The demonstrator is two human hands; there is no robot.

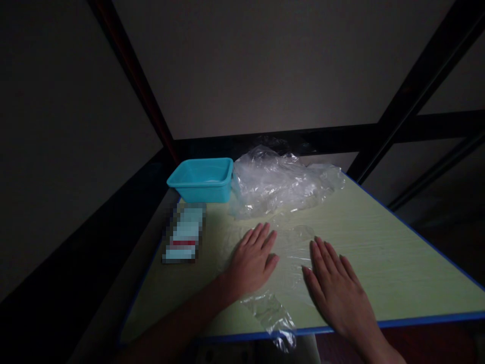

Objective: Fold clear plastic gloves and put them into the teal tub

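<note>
Your left hand (254, 260) lies palm down on a flattened piece of clear plastic film (293, 253), its fingers stretched away from you, slightly spread, and its thumb out to the side. Your right hand (337, 290) is also palm down, at the right side of that film, fingers extended close together and the thumb angled inward; you cannot tell from this view whether its fingertips touch the film or only the surface beside it. The grip of each hand is wide and flat, with nothing pinched or clasped in either.

The film spreads over the middle of the pale tabletop (379, 242), between and partly under your hands, and a wrinkled strip (271, 313) of clear plastic runs toward you and over the blue edge (417, 317) nearest you. Just beyond your fingers, a crumpled heap of clear plastic (280, 184) sits at the far side, catching the light. A turquoise basin (204, 193) stands upright just left of the heap. Nearer you, by the left edge, lies a pixelated oblong object (185, 235), its details hidden. Behind everything rises a dim wall panel (265, 65) with dark framing.
</note>
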